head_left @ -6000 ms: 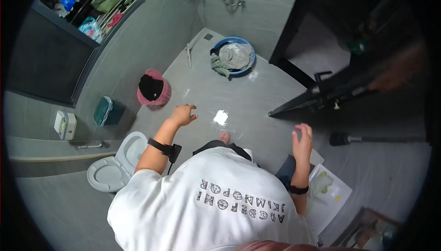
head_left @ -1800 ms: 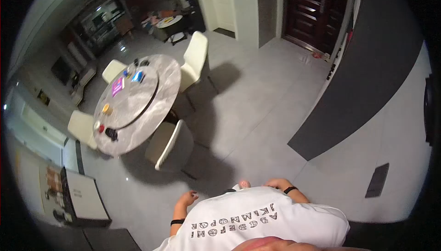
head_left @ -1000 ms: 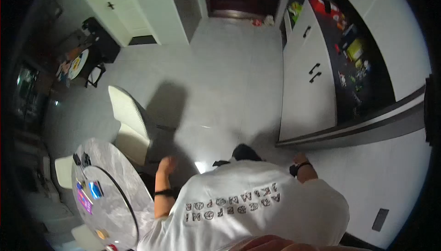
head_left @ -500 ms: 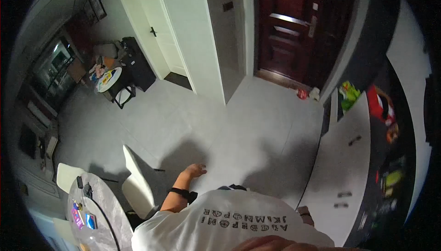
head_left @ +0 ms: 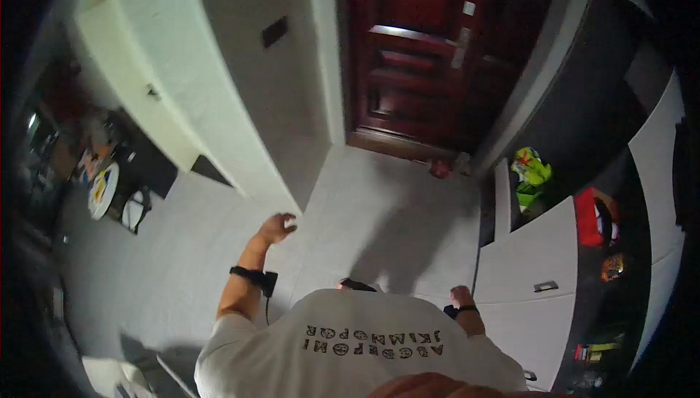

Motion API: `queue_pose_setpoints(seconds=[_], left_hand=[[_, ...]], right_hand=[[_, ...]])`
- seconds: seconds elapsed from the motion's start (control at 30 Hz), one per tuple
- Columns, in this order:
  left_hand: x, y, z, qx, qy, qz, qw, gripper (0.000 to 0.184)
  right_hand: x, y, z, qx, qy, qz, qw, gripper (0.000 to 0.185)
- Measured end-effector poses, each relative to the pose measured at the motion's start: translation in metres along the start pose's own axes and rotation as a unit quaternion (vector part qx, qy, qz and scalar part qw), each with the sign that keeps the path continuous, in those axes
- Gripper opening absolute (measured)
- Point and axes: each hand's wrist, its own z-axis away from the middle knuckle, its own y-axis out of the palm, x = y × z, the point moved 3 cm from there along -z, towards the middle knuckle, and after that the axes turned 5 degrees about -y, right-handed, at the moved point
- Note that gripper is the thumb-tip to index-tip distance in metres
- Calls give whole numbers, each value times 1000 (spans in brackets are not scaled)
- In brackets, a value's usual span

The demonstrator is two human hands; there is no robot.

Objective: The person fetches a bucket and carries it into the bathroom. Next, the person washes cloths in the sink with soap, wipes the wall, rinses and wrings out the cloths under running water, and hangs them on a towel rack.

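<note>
My left hand (head_left: 277, 229) is held out over the floor, left of my body and in front of the wall corner. Its fingers are apart and loosely bent, with nothing in them. A black strap with a small box (head_left: 254, 279) sits on that forearm, and a cable hangs from it. My right hand (head_left: 461, 296) hangs low beside the white cabinet (head_left: 525, 259), with a dark band at the wrist. It is small and blurred, so its fingers do not show clearly. My white shirt (head_left: 364, 325) with dark letters fills the bottom.
A dark red door (head_left: 426, 55) with a metal handle stands ahead. Small red and pale items (head_left: 440, 168) lie by its sill. On the right cabinet are a green bag (head_left: 531, 168) and a red bag (head_left: 589, 219). A white door (head_left: 138, 84) and a small round table (head_left: 104, 192) are at left.
I have moved forward toward the red door, and the view has turned. The grey table at lower left has gone out of view. Both hands have swung forward.
</note>
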Motion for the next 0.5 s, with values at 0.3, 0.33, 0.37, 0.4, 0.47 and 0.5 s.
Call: queue_pose_setpoints(seconds=[0.3, 0.33, 0.37, 0.4, 0.47, 0.5], left_hand=[[-320, -101, -331, -62, 352, 3, 934, 40], [-347, -99, -369, -60, 360, 3, 931, 40], [-378, -99, -404, -93, 379, -14, 921, 40], [-411, -101, -438, -128, 397, -32, 908, 41], [-469, -104, -501, -123, 405, -28, 905, 42], [-488, -100, -532, -109, 401, -26, 909, 42]], right_hand=[[-9, -25, 69, 231, 436, -485, 722, 23], [-16, -38, 54, 249, 418, -449, 749, 22], [-27, -44, 36, 256, 404, -425, 768, 21], [-40, -47, 14, 258, 394, -411, 781, 20], [-77, -54, -33, 244, 381, -394, 800, 18], [-98, -59, -60, 235, 375, -382, 811, 17]])
